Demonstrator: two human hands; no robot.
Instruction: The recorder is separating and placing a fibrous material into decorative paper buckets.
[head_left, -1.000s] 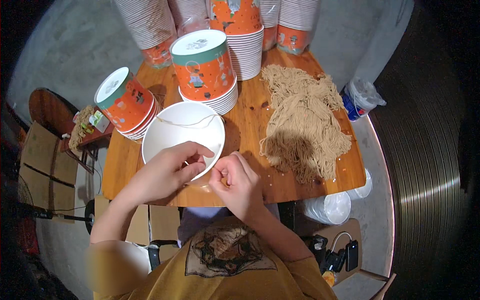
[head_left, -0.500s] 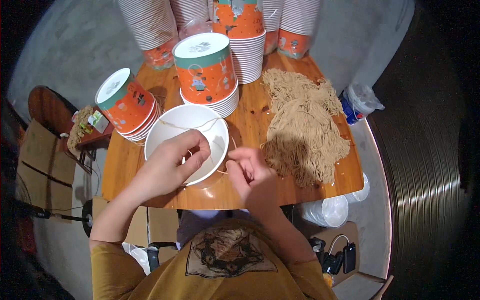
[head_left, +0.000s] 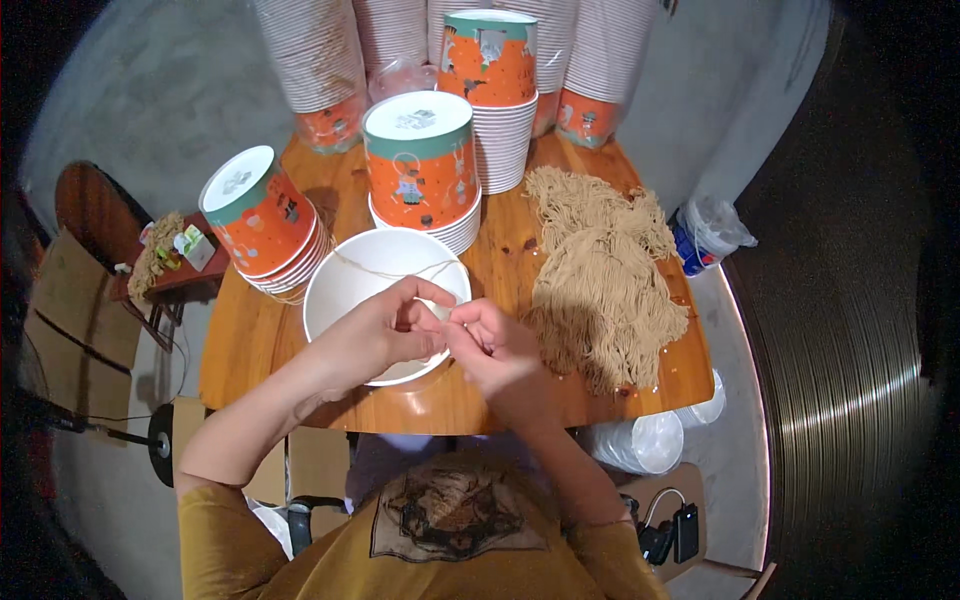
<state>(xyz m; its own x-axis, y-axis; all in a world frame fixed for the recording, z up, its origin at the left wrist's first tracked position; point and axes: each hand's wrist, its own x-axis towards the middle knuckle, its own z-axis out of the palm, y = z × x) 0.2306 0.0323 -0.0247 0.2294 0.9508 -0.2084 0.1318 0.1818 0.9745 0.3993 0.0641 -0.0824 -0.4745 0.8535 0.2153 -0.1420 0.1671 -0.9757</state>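
Observation:
My left hand [head_left: 375,335] is over the right side of a white paper tub [head_left: 335,290] that stands mouth up near the table's front edge. Just right of the tub's rim, my right hand [head_left: 495,355] meets it fingertip to fingertip. Both hands are pinched closed around a thin beige string [head_left: 385,273], part of which hangs inside the tub; the piece between the fingers is mostly hidden. To the right of my hands lies a thick bundle of the same beige strings [head_left: 605,290].
Upside-down stacks of orange and green tubs stand at the left [head_left: 262,215], behind the white tub [head_left: 420,170] and farther back [head_left: 490,60]. Tall bagged stacks [head_left: 310,60] line the wooden table's [head_left: 510,245] far edge. A blue bucket [head_left: 700,240] is beyond the right edge.
My hands have come together; the fingertips were apart before and now touch. The right hand has moved slightly left and the left hand to the right. The whole view has shifted a little.

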